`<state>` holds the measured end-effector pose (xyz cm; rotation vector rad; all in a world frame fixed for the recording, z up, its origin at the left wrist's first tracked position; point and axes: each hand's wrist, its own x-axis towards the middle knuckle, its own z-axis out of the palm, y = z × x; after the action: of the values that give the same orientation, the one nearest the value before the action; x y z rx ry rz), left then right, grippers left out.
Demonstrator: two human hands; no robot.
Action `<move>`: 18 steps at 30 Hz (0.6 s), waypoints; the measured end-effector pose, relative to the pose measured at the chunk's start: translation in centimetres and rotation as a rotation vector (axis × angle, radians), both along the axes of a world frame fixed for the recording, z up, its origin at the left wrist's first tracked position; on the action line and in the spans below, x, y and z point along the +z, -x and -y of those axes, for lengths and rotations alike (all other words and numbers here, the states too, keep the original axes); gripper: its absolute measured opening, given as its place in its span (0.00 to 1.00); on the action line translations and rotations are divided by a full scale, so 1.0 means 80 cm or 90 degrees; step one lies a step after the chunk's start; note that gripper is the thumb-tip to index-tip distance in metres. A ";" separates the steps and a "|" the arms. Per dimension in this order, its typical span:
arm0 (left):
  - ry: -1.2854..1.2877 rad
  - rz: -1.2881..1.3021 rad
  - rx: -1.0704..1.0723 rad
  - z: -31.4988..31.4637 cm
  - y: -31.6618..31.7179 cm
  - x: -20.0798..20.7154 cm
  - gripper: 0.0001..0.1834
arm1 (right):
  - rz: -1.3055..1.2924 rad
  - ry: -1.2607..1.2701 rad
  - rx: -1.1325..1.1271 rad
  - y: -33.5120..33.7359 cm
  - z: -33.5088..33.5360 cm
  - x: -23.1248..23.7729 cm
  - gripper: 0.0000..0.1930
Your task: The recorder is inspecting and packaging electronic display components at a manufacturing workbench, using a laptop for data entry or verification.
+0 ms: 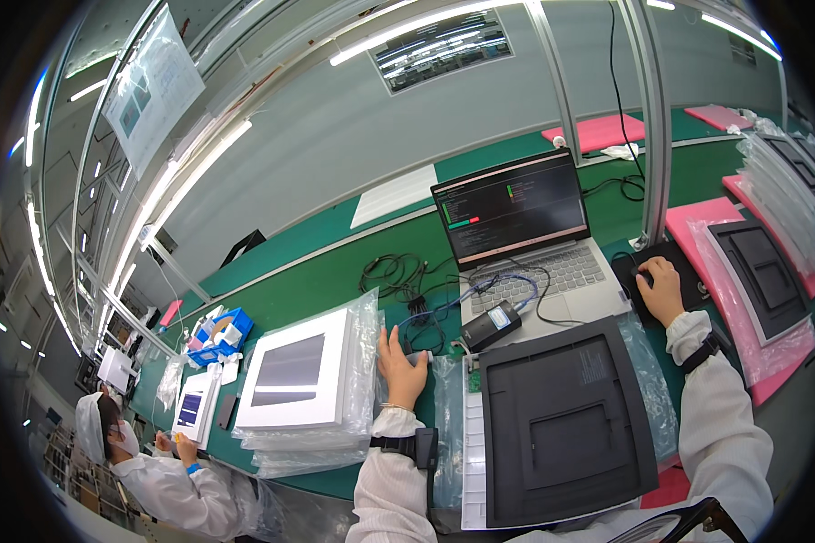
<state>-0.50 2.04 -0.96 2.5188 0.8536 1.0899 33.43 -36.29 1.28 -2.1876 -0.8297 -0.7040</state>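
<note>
Black rectangular plastic-backed unit with a white frame edge point(566, 425) is laid at lower centre of frame, back face up, on clear plastic film point(647, 385); film presumably there to guard the face from scratches. Open grey laptop with dark screen point(527, 249) is set just above it, screen turned to the wearer, probably so it can be read with the unit in reach. Small black box with a pale label point(491, 328) is parked between laptop and unit, blue cable point(523, 303) beside it; cable ends can't be traced. White-framed panels point(297, 369) are stacked at left of centre with plastic between, likely for surface protection. Left hand point(402, 373) is raised at the unit's upper left corner, wrist fairly straight, fingers extended and loosely apart, thumb out to the right near a small grey cylindrical piece point(419, 357); no grip seen, contact can't be judged. Right hand point(661, 290) is placed right of the laptop, forearm reaching up from lower right, fingers bent over a mostly hidden black computer mouse point(646, 279); pressure can't be told.
</note>
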 end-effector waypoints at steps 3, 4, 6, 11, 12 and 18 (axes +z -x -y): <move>0.022 -0.010 -0.001 -0.001 0.000 -0.001 0.41 | -0.001 0.000 -0.001 0.000 -0.001 -0.001 0.08; 0.031 -0.013 0.004 -0.001 -0.001 -0.001 0.40 | -0.004 -0.001 -0.001 0.000 -0.001 -0.001 0.08; 0.040 -0.014 0.008 -0.003 0.000 -0.002 0.39 | -0.002 0.001 -0.003 0.000 -0.001 0.000 0.08; 0.040 -0.036 0.023 -0.005 0.001 -0.001 0.30 | -0.004 -0.008 0.003 -0.001 -0.001 -0.001 0.08; 0.040 -0.036 0.024 -0.003 0.001 -0.001 0.30 | -0.004 -0.008 0.004 -0.001 -0.001 0.000 0.08; -0.006 -0.094 0.067 0.008 -0.003 0.000 0.26 | 0.003 -0.001 0.004 -0.001 0.000 -0.001 0.08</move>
<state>-0.22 1.37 -0.95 2.6144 1.0320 0.9498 33.55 -36.28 1.20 -2.1810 -0.8379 -0.7077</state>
